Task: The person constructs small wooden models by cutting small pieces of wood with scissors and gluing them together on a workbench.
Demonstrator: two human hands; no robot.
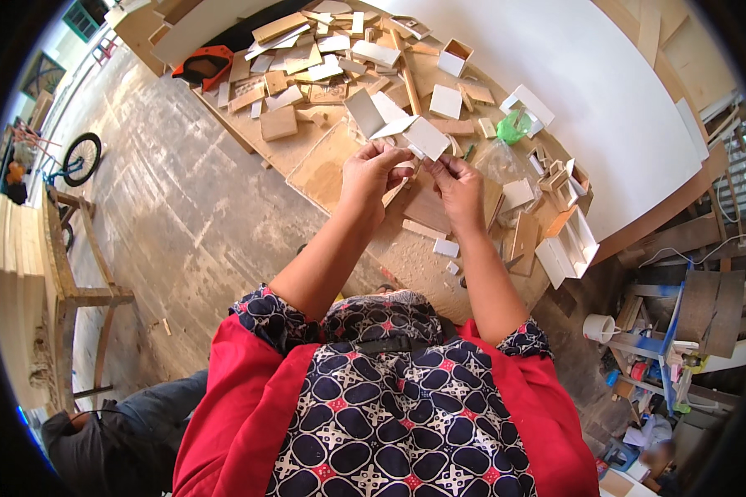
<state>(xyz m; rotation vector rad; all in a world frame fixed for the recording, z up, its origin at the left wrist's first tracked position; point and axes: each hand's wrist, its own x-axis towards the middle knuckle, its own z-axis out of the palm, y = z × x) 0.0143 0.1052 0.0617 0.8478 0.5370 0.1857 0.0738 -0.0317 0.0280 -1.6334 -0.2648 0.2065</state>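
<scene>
My left hand (369, 178) and my right hand (456, 190) are raised together at the near part of a cluttered board, pinching a small white wooden piece (423, 137) between their fingertips. Its square face tilts upward; where it meets the fingers is partly hidden. Behind it lie other pale panels (361, 109), and below my hands is a brown wooden board (427, 209). A small white block (446, 247) lies near my right wrist, and a folded white box piece (568, 248) sits farther right.
Wood offcuts (278, 124) cover the worktable, with an orange tool (203, 66) and green plastic (514, 124). A wooden trestle (91, 294) and bicycle (81, 159) stand left. A person in dark clothes (141, 422) is at lower left; cluttered shelves (638, 331) stand right.
</scene>
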